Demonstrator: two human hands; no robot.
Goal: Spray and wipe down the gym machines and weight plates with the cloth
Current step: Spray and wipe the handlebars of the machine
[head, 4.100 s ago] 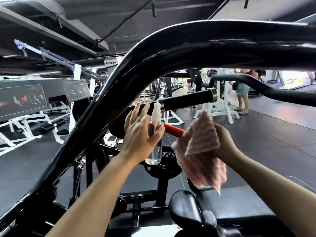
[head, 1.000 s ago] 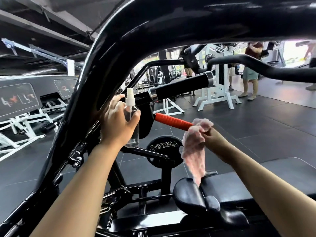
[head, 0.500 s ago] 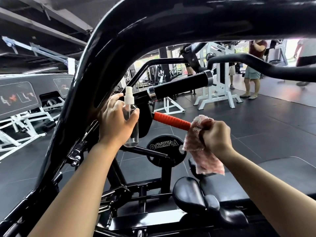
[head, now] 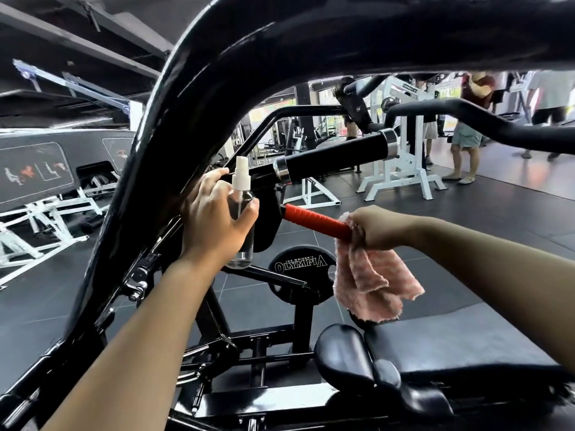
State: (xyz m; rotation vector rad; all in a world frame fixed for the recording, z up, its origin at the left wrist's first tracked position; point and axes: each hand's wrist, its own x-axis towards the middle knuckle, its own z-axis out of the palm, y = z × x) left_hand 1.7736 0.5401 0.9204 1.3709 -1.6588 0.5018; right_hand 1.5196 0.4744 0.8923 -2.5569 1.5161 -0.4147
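Two hands were seen at the machine. A clear spray bottle (head: 241, 225) was held upright in the left hand (head: 214, 222), beside the black frame (head: 193, 88). The pink cloth (head: 370, 284) was clamped round the red handle (head: 314, 220) by the right hand (head: 378, 227), its loose end hanging above the seat pad (head: 466, 343).

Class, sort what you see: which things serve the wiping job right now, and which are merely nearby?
In use:
spray bottle in left hand
pink cloth in right hand
red handle

Merely nearby:
Olympia weight plate
black seat pad
white rack
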